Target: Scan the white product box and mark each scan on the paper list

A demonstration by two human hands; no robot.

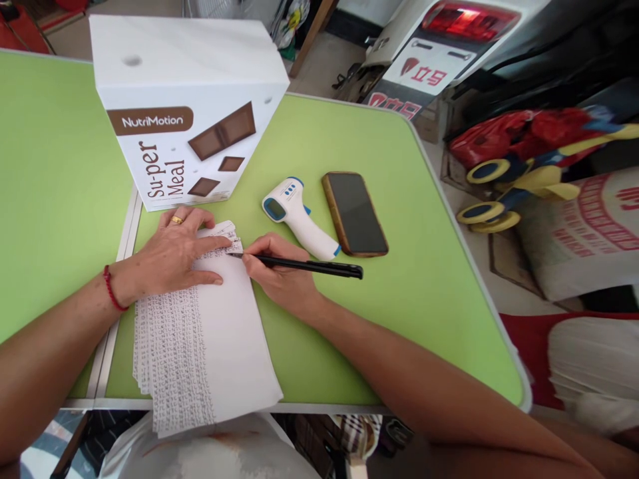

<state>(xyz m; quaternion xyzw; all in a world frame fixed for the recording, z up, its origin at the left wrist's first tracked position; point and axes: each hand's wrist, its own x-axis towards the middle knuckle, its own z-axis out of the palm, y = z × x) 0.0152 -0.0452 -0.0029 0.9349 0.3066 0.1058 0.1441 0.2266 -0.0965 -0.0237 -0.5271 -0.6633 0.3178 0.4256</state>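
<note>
A black pen point(319, 267) lies in the closed fingers of my right hand point(282, 269), its tip touching the paper near the upper end of the sheets. My left hand point(174, 253), with a gold ring and a red bracelet on the wrist, rests flat on the paper with its fingers spread. Beneath both hands is a fanned stack of white paper sheets point(239, 332). Rows of small writing cover the left part; the right part of the top sheet is blank. The lower end of the stack overhangs the table's near edge. My left hand hides part of the writing.
A white NutriMotion box point(200, 100) stands behind my left hand. Past my right hand lie a white and blue infrared thermometer point(304, 223) and a phone point(357, 213). The green table point(419, 319) has a metal-edged seam. Beyond its right side sits a printed sack point(584, 233).
</note>
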